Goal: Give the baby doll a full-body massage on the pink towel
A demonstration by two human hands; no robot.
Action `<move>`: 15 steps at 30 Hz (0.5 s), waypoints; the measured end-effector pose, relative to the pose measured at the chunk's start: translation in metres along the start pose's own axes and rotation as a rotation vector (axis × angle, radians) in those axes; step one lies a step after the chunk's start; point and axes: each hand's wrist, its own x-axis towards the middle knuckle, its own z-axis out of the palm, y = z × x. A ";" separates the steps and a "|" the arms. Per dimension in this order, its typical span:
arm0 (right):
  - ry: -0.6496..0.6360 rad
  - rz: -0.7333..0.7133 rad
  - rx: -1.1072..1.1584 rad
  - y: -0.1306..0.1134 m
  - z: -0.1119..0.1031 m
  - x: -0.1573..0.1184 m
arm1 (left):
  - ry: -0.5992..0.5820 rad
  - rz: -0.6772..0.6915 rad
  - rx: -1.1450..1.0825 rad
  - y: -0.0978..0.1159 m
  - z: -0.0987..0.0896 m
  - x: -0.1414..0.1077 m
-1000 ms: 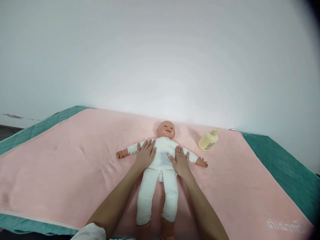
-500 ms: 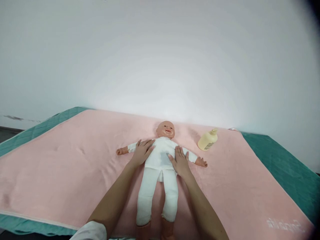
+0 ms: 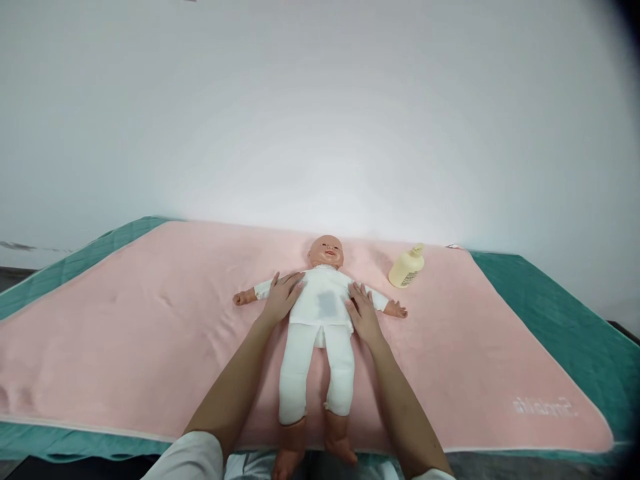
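Note:
A baby doll [image 3: 320,313] in white clothes lies face up on a pink blanket [image 3: 140,333], arms spread and feet toward me. A greyish damp-looking patch shows on its chest. My left hand [image 3: 283,298] rests flat on the doll's side under its arm, fingers apart. On the other side of the torso my right hand [image 3: 363,313] lies flat the same way. Neither hand holds anything.
A pale yellow pump bottle [image 3: 406,267] lies on its side on the blanket, to the right of the doll's head. Green bedding [image 3: 555,320] shows beyond the blanket's right and left edges. A white wall stands behind.
Both hands slid outward from the doll's chest to its sides, uncovering the greyish patch. The view has tilted down a little, so the doll's feet now show.

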 end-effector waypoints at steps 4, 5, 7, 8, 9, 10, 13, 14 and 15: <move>0.164 0.001 0.321 0.005 -0.010 -0.018 | 0.168 0.007 -0.192 0.012 -0.008 -0.009; 0.191 0.017 0.377 0.005 -0.012 -0.023 | 0.219 -0.014 -0.230 0.015 -0.011 -0.014; 0.229 0.070 0.463 0.005 -0.014 -0.031 | 0.303 -0.084 -0.284 0.020 -0.014 -0.025; 0.240 0.098 0.502 0.006 -0.014 -0.034 | 0.337 -0.124 -0.311 0.022 -0.015 -0.031; 0.249 0.127 0.544 0.006 -0.014 -0.037 | 0.367 -0.160 -0.343 0.023 -0.016 -0.037; 0.258 0.156 0.583 0.006 -0.014 -0.039 | 0.396 -0.196 -0.377 0.024 -0.016 -0.043; 0.305 0.238 0.652 0.005 -0.014 -0.043 | 0.494 -0.341 -0.484 0.024 -0.017 -0.056; 0.336 0.275 0.655 0.004 -0.014 -0.044 | 0.530 -0.399 -0.531 0.024 -0.018 -0.059; 0.367 0.308 0.650 0.002 -0.015 -0.045 | 0.568 -0.460 -0.586 0.023 -0.019 -0.061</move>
